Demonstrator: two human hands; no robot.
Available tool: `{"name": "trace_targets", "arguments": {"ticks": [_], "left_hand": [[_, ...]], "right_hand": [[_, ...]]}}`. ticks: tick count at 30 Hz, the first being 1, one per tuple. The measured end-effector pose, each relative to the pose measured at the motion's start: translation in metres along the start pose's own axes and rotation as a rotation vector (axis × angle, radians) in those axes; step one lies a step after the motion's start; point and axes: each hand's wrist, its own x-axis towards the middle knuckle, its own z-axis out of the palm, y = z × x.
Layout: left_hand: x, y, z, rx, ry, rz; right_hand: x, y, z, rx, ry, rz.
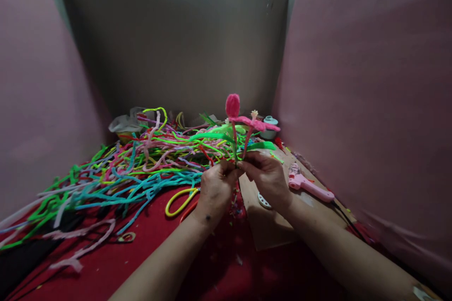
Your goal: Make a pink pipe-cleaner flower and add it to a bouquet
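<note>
A pipe-cleaner flower (248, 123) stands upright between my two hands, with a closed pink bud (232, 105) on one stem and an open pink bloom with pale stamens on another. Green fuzzy leaves (262, 146) spread out from its lower part. My left hand (218, 183) pinches the base of the stems. From the other side, the fingertips of my right hand (265, 174) close on the same spot, almost touching the left thumb. My fingers cover the lowest end of the stems.
A big tangled heap of coloured pipe cleaners (158, 155) covers the left and back. Yellow-handled scissors (181, 202) lie by my left wrist. A pink glue gun (310, 186) with a black cord rests on a brown board (261, 230) at right. Pink walls stand on both sides.
</note>
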Motion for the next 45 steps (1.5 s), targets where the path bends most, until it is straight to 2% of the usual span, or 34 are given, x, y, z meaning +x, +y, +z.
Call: {"name": "trace_targets", "arguments": {"ticks": [4,8,12,16,18,22,24,26,28,31,36,39,45], "left_hand": [[-0.003,0.008,-0.002,0.155,0.003,0.026],[-0.005,0.009,-0.002,0.242,0.068,0.08],[-0.006,0.01,0.0,0.292,0.097,0.127],[-0.005,0.011,0.003,0.226,0.092,0.084],[-0.003,0.012,0.003,0.088,0.041,0.005],[0.0,0.018,-0.001,-0.225,-0.176,-0.215],[0.001,0.021,-0.005,-0.289,-0.279,-0.259],[0.002,0.023,-0.007,-0.275,-0.328,-0.265],[0.002,0.024,-0.007,-0.247,-0.315,-0.263],[0.0,0.022,-0.003,-0.243,-0.237,-0.246],[-0.002,0.017,0.002,-0.21,-0.113,-0.153],[-0.002,0.017,0.002,-0.176,-0.119,-0.143],[-0.004,0.018,0.001,-0.201,-0.204,-0.084]], "right_hand": [[-0.003,-0.001,0.0,-0.084,0.009,-0.035],[-0.004,-0.004,0.003,-0.114,0.001,-0.038],[-0.005,-0.006,0.004,-0.066,0.065,0.012],[-0.006,-0.008,0.004,0.048,0.073,0.066],[-0.004,-0.006,0.002,0.144,0.06,0.109],[0.0,0.001,-0.003,0.324,0.034,0.215],[0.001,0.004,-0.005,0.364,0.006,0.257],[0.002,0.007,-0.007,0.383,-0.03,0.296],[0.002,0.008,-0.007,0.38,-0.035,0.306],[0.0,0.008,-0.005,0.378,0.004,0.245],[-0.003,0.007,-0.001,0.365,0.043,0.179],[-0.002,0.01,-0.001,0.39,0.039,0.154],[0.0,0.013,-0.004,0.41,-0.083,0.149]]}}
